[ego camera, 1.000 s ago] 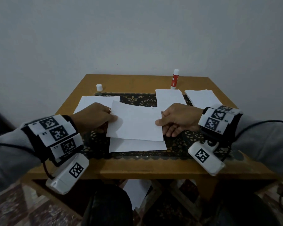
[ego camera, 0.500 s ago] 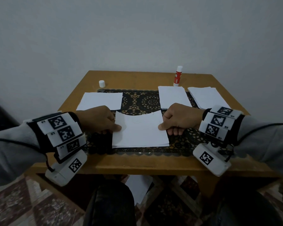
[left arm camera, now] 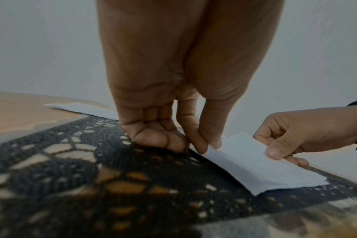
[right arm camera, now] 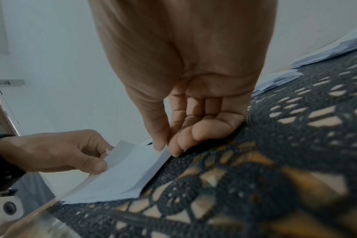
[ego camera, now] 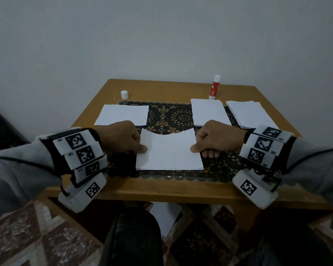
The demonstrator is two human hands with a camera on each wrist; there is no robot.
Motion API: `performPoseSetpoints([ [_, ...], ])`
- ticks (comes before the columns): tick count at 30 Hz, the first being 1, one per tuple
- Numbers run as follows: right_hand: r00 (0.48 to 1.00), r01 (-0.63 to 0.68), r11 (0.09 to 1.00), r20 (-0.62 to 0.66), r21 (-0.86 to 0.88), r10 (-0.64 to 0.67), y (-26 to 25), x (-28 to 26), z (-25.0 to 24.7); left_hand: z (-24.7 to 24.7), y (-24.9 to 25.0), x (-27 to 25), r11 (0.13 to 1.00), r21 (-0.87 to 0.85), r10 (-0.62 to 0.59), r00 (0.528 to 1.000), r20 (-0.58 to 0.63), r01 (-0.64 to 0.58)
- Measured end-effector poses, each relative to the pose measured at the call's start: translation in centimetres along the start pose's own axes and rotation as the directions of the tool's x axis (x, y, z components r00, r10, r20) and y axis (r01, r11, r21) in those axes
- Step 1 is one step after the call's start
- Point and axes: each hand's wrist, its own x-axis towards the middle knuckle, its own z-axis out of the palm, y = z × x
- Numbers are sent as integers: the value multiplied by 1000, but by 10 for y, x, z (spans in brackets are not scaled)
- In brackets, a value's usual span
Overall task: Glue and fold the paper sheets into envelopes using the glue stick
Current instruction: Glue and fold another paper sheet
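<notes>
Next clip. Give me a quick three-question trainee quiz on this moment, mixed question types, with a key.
1. True or false: the left hand and right hand each pinch a side edge of the folded sheet.
2. Where does the glue stick stand?
A. in the right hand
B. upright at the far edge of the table, behind the paper stacks
C. lying flat on the lace mat
3. Fill in: the loose white cap stands on the far ____ side of the table.

Key: 1 true; 2 B; 3 left.
</notes>
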Motion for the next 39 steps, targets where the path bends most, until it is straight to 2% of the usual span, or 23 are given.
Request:
performPoseSetpoints([
  [8, 1000, 13, 996, -9, -92, -14, -3, 0, 3, 1, 4, -1, 1000, 23, -20, 1000, -5, 20],
  [12, 999, -31, 968, -38, -251, 23, -12, 0, 5, 3, 12, -2, 986, 159, -37, 998, -58, 45],
  [15, 988, -73, 846, -153, -529, -10, -18, -6, 7, 6, 16, -9, 963, 264, -19, 989, -146, 57],
  [17, 981, -8, 764, -154, -645, -120, -20, -12, 15, 10, 13, -10, 923, 385, 72, 984, -165, -3],
  [18, 978, 53, 722, -111, -690, -177, -23, -16, 20, 13, 12, -11, 888, 458, 115, 986, -119, -48],
  [20, 979, 172, 663, 54, -729, -194, -32, -25, 31, 19, 12, -13, 850, 509, 116, 991, 72, -137],
  [22, 964, 251, 660, 241, -708, -109, -40, -35, 42, 19, 10, -14, 858, 490, 48, 974, 220, -153],
  [24, 929, 307, 655, 368, -691, -47, -37, -45, 49, 16, 6, -14, 856, 492, 18, 959, 282, -161],
  [26, 922, 305, 619, 387, -724, -1, -27, -49, 49, 12, 2, -15, 847, 503, 13, 951, 309, -175],
  [29, 945, 213, 592, 317, -777, 76, -21, -48, 44, 12, 1, -15, 850, 493, 19, 946, 324, -186],
  [31, 943, 235, 593, 329, -770, 54, -24, -55, 51, 13, 0, -15, 853, 486, 25, 944, 328, -191],
  [34, 916, 342, 596, 398, -727, -41, -28, -69, 62, 13, 0, -15, 858, 478, 24, 944, 330, -189],
  [39, 942, 225, 631, 331, -742, 54, -34, -54, 43, 11, 3, -17, 860, 477, 16, 944, 331, -181],
])
